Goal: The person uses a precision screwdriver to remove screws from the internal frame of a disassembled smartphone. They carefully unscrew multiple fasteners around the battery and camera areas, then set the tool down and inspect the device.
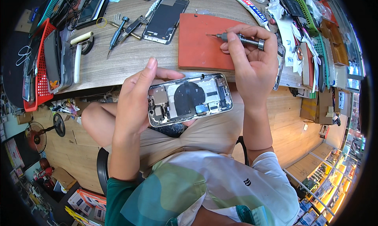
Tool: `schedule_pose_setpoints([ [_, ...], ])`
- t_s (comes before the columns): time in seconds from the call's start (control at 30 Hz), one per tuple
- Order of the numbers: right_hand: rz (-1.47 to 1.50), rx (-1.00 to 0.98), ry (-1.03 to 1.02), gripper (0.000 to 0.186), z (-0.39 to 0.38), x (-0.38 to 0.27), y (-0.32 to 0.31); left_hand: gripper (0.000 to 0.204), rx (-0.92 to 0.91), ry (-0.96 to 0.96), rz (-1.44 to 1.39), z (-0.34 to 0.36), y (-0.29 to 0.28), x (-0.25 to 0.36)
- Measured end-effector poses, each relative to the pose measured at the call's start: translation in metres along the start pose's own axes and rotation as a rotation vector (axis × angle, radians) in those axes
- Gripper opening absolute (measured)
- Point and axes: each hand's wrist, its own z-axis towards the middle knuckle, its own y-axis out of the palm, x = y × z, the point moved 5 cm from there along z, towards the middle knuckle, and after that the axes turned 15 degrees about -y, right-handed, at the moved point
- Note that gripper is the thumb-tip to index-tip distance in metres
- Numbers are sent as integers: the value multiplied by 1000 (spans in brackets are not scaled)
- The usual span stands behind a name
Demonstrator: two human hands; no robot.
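Observation:
An opened phone body (190, 100) lies tilted in my left hand (136, 94), its inner side with metal shields and a round black patch facing up. My fingers go beneath it and the thumb points up past its left end. It hangs over my lap, just off the desk's front edge. My right hand (255, 54) is closed around a small grey screwdriver (246, 40). The driver's thin tip points left over the red pad (204, 49), apart from the phone. A dark screen panel (166, 19) rests on the desk behind, left of the pad.
Left of the panel are a blue screwdriver (117, 36) and a white-handled tool (77, 62). A red basket (41, 76) with flat devices stands at the desk's left edge. At the back right lie a glue tube (252, 10) and a green basket (303, 9).

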Motion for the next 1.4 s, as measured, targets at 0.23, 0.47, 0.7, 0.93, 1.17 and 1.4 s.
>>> schedule_pose_setpoints([
  [0.23,-61,-94,-8,25,1,-2,1,58,-4,0,-11,0,0,-1],
  [0.47,-35,-61,-7,24,0,0,1,60,26,5,10,-1,0,0],
  [0.7,3,-18,-1,23,0,1,0,60,26,11,18,-1,2,1],
  [0.93,-51,-94,-19,24,1,-1,1,60,19,0,25,-1,0,0],
  [1.17,-50,-96,-30,24,1,-1,2,59,28,-5,2,-2,3,1],
  [1.4,1,-45,-14,24,0,0,3,59,8,-16,-4,-3,3,1],
])
